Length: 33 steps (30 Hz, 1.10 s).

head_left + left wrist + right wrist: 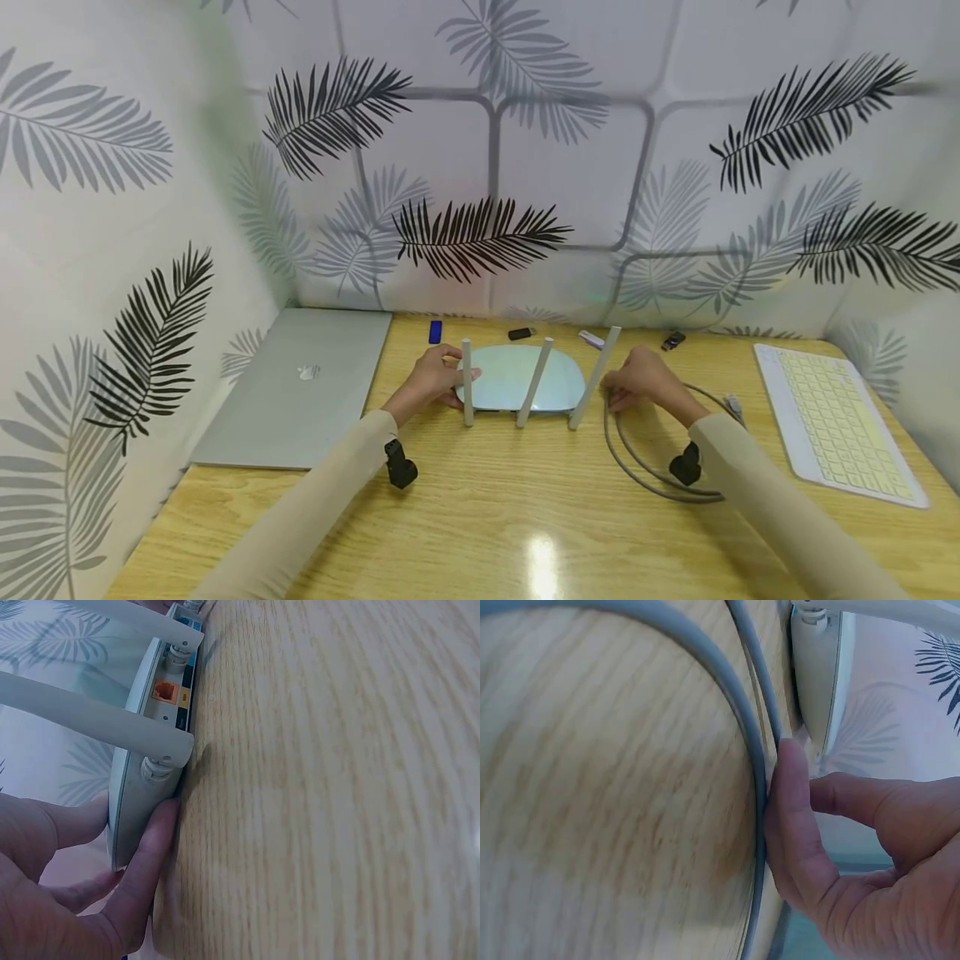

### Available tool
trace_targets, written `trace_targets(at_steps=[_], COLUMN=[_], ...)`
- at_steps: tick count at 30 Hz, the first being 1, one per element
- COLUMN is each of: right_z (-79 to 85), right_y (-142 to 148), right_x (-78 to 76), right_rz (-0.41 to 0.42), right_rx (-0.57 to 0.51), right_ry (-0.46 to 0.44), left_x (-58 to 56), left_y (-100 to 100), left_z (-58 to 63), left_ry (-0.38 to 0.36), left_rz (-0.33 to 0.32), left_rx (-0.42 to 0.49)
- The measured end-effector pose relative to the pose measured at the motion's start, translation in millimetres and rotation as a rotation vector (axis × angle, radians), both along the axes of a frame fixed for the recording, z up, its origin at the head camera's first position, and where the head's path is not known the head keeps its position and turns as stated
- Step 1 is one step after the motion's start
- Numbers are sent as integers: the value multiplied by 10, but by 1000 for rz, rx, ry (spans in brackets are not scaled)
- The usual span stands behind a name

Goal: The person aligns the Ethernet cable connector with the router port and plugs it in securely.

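Note:
A white Wi-Fi router (525,379) with three upright antennas lies on the table, its port side toward me. My left hand (438,375) grips its left end, thumb on the top face and fingers at the underside. In the left wrist view, an orange port (165,691) shows in the router's back edge. Just right of the router, my right hand (645,379) holds a coiled grey network cable (626,471) at its left side, fingers curled against it. Part of the cable is hidden behind those fingers. Its clear plug (733,406) lies beyond the right wrist.
A closed silver laptop (300,383) lies at the left, and a white keyboard (843,421) at the right. Along the back are a blue USB stick (435,332), a black one (521,333), a white one (592,339) and another dark one (672,340). Patterned fabric rises behind.

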State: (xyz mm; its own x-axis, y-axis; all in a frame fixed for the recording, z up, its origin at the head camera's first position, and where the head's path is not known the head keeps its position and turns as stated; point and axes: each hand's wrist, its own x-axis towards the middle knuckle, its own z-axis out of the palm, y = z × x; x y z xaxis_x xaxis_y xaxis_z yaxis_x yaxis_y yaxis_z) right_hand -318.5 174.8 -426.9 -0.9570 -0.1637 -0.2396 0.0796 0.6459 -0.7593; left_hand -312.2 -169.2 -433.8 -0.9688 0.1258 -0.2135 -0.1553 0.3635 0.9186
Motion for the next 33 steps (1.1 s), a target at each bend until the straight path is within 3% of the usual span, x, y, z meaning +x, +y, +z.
trace_targets(at_steps=[3, 7, 13, 19, 26, 33], right_z=[7, 35, 73, 62, -5, -72], right_y=[28, 72, 122, 138, 76, -34], right_x=[18, 69, 188, 319, 492, 662], right_rz=[1, 28, 114, 153, 177, 206], right_rx=[-39, -181, -340, -445, -464, -452], right_ry=[-43, -176, -326, -394, -419, -418], left_x=[-1, -6, -11, -1, 18, 20], left_y=[1, -4, -11, -25, -29, 32], left_z=[-3, 0, 3, 13, 65, 100], left_ry=[-2, -7, -10, -11, 3, -25], left_rz=[-4, -5, -5, -24, -30, 10], left_rx=[-1, -4, 6, 13, -28, -125])
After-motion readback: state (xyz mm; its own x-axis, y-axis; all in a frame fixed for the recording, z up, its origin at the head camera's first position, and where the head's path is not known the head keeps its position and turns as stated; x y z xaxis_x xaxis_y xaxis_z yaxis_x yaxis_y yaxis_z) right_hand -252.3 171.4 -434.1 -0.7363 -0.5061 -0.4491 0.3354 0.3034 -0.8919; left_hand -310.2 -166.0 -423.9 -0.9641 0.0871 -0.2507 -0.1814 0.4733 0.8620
